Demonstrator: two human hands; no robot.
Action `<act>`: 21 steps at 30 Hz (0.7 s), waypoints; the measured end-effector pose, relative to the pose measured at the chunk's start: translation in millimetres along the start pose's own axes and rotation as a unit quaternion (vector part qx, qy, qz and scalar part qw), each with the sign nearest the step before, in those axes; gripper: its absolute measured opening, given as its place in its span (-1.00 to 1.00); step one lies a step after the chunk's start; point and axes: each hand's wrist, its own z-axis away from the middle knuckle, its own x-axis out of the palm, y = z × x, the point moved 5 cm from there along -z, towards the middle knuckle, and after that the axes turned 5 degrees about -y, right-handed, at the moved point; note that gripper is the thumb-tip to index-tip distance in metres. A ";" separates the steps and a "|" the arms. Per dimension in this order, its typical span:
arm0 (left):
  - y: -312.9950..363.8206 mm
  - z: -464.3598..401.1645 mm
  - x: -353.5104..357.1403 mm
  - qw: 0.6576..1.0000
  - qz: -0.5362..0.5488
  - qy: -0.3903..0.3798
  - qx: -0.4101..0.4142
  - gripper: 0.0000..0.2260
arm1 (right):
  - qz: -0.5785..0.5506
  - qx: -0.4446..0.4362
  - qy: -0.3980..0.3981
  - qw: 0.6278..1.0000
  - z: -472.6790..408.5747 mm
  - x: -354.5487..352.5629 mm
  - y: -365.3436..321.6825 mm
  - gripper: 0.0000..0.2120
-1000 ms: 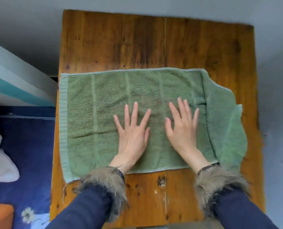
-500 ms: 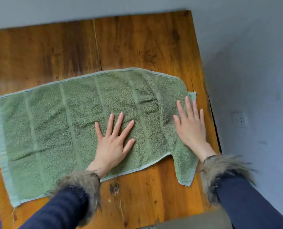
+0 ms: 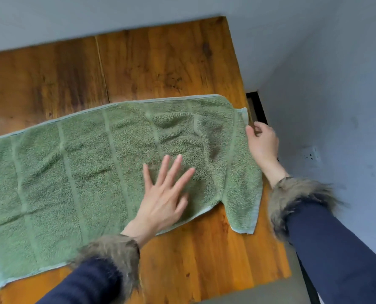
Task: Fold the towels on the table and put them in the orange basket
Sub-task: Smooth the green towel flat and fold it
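Towel (image 3: 95, 172), green, lies spread in a single layer on the wooden table (image 3: 160, 62), under and to the left of the left hand (image 3: 163, 194), which presses it flat with straight fingers; the right hand (image 3: 262, 142) pinches its far right corner, just beyond that hand's fingertips; judging by this, folding has barely begun; no orange basket shows in the head view.
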 end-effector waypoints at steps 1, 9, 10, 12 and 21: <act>11.7 -4.2 2.8 1.000 -0.007 -0.001 0.021 -0.45 | 0.000 0.012 -0.012 1.000 -7.4 -1.3 -0.6 -0.65; 4.4 6.5 19.4 0.992 -0.081 -0.048 0.081 -0.43 | -0.022 0.025 -0.046 0.998 -39.4 -4.8 -3.0 -0.65; 3.5 7.5 18.1 0.991 -0.082 -0.059 0.085 -0.42 | -0.036 0.031 -0.040 0.998 -42.6 -4.8 -4.0 -0.68; 3.5 8.5 13.1 0.990 -0.073 -0.075 0.090 -0.42 | -0.036 0.040 -0.012 0.998 -49.2 -6.3 -8.5 -0.70; 22.7 -26.5 -43.6 0.993 0.091 0.076 0.011 -0.77 | -0.043 -0.022 -0.034 0.998 -14.3 -9.0 -6.2 -0.78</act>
